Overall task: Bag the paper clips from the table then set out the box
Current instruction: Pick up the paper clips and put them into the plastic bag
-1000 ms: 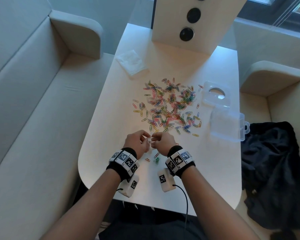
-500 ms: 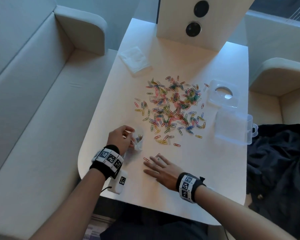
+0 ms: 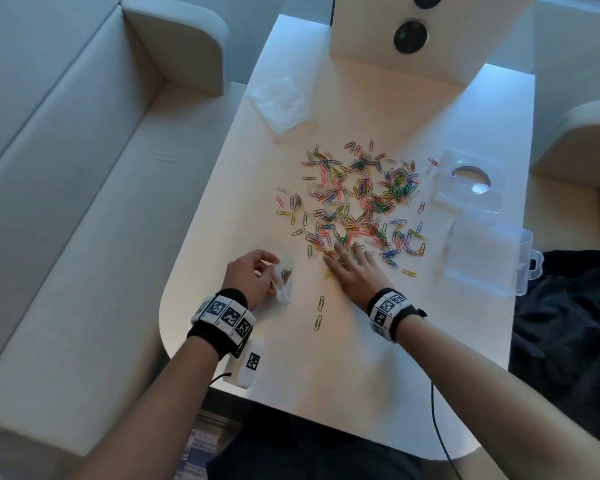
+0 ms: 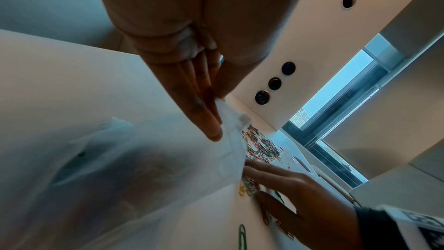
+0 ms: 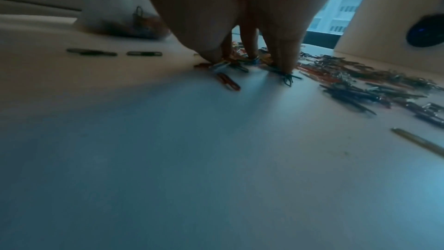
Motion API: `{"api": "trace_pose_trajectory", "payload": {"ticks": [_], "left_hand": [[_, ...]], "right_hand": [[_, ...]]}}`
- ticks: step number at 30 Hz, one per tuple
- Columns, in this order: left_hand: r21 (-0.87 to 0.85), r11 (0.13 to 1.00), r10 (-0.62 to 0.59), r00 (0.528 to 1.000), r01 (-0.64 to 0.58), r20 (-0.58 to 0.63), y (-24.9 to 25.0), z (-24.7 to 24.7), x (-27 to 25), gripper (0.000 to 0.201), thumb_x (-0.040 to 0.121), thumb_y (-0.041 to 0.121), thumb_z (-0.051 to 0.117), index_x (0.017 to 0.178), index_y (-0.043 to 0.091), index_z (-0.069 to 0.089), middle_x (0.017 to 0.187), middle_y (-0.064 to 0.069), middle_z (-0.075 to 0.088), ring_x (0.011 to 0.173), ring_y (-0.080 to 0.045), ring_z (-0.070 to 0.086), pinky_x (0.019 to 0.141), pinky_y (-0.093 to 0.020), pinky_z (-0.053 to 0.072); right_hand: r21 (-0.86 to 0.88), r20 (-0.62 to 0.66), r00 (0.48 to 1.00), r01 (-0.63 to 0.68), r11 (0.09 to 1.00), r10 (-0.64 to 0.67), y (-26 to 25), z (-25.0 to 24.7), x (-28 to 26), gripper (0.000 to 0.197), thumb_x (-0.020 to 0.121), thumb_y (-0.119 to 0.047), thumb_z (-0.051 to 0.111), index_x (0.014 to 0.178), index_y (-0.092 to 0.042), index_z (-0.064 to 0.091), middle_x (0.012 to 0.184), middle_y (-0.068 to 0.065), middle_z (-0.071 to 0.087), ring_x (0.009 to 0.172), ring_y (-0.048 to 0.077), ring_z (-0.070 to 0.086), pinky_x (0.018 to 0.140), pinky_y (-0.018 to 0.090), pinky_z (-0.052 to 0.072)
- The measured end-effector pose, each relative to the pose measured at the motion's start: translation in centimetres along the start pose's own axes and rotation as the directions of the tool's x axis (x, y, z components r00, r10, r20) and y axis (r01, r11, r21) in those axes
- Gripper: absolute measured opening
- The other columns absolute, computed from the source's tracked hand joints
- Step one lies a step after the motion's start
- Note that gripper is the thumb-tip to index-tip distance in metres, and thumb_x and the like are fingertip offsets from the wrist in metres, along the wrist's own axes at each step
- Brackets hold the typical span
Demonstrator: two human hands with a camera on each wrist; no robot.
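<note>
Bagging has barely begun: I pinch the bag (image 3: 284,278) in my left hand (image 3: 248,277), few clips inside. My right hand (image 3: 352,271), fingers spread flat, presses the clips (image 3: 357,199); the box (image 3: 484,252) waits untouched.

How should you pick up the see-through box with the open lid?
Grip the clear box by its deep bottom half, across the two long side walls, coming from above with the right hand, which is nearer. The thin lid lies flat and open behind it and would probably flop if lifted.
</note>
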State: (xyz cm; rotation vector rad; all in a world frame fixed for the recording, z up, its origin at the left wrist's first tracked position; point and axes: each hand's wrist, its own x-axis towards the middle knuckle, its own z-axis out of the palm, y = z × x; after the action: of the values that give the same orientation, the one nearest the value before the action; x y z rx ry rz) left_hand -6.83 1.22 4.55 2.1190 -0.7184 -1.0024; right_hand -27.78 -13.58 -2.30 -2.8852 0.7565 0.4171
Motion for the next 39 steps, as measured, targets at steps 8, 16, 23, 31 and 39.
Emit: {"api": "trace_pose_trajectory", "payload": {"ticks": [8, 16, 23, 31, 39], "left_hand": [[0.004, 1.000, 0.014, 0.999, -0.014, 0.051, 1.1, 1.9, -0.1, 0.019, 0.091, 0.005, 0.056, 0.090, 0.019, 0.069, 0.074, -0.006, 0.072, 0.058, -0.025, 0.071, 0.064, -0.030, 0.060], [-0.003, 1.000, 0.030, 0.994, -0.029, 0.108, 1.8, 3.3, 0.2, 0.016, 0.094, 0.007, 0.057, 0.092, 0.019, 0.067, 0.075, -0.004, 0.074, 0.058, -0.023, 0.071, 0.069, -0.037, 0.063], [-0.018, 0.998, 0.065, 0.992, -0.063, 0.108, 2.8, 4.1, -0.2, 0.016, 0.094, 0.006, 0.055, 0.098, 0.015, 0.067, 0.073, -0.005, 0.073, 0.059, -0.019, 0.072, 0.068, -0.036, 0.063], [-0.007, 0.991, 0.135, 0.982, -0.135, 0.133, 2.6, 3.7, -1.1, 0.017, 0.092, 0.004, 0.057, 0.093, 0.017, 0.068, 0.071, -0.003, 0.071, 0.060, -0.021, 0.072, 0.070, -0.039, 0.063], [-0.064, 0.992, 0.120, 0.983, -0.112, 0.136, 1.7, 2.1, -1.2, 0.021, 0.093, 0.001, 0.052, 0.094, 0.015, 0.068, 0.071, -0.007, 0.071, 0.055, -0.018, 0.068, 0.064, -0.032, 0.063]], "right_hand": [[0.242, -0.148, 0.985, -0.056, 0.969, 0.094, 1.0, -0.9, 0.7, 0.015, 0.088, 0.000, 0.062, 0.096, -0.004, 0.074, 0.099, 0.010, 0.066, 0.087, 0.023, 0.060, 0.082, 0.036, 0.056], [0.885, 0.403, 0.741, -0.167, -0.434, 0.536, -0.2, -4.1, -1.4, 0.025, 0.080, 0.004, 0.071, 0.105, 0.000, 0.071, 0.098, 0.015, 0.073, 0.087, 0.020, 0.070, 0.082, 0.024, 0.058], [0.811, 0.370, 0.859, -0.112, -0.574, 0.354, -5.3, -7.1, -1.6, 0.021, 0.082, 0.012, 0.064, 0.103, 0.010, 0.066, 0.094, 0.021, 0.072, 0.083, 0.024, 0.072, 0.081, 0.028, 0.059], [0.864, 0.282, 0.817, -0.444, 0.237, 0.503, -7.4, -7.2, -0.4, 0.017, 0.091, -0.011, 0.061, 0.100, -0.009, 0.075, 0.086, 0.008, 0.075, 0.078, 0.018, 0.073, 0.078, 0.032, 0.059], [0.790, -0.092, 0.795, -0.308, 0.529, 0.599, -9.2, -8.2, -1.4, 0.027, 0.086, -0.006, 0.060, 0.108, -0.014, 0.073, 0.102, 0.003, 0.073, 0.088, 0.014, 0.067, 0.088, 0.034, 0.055]]}}
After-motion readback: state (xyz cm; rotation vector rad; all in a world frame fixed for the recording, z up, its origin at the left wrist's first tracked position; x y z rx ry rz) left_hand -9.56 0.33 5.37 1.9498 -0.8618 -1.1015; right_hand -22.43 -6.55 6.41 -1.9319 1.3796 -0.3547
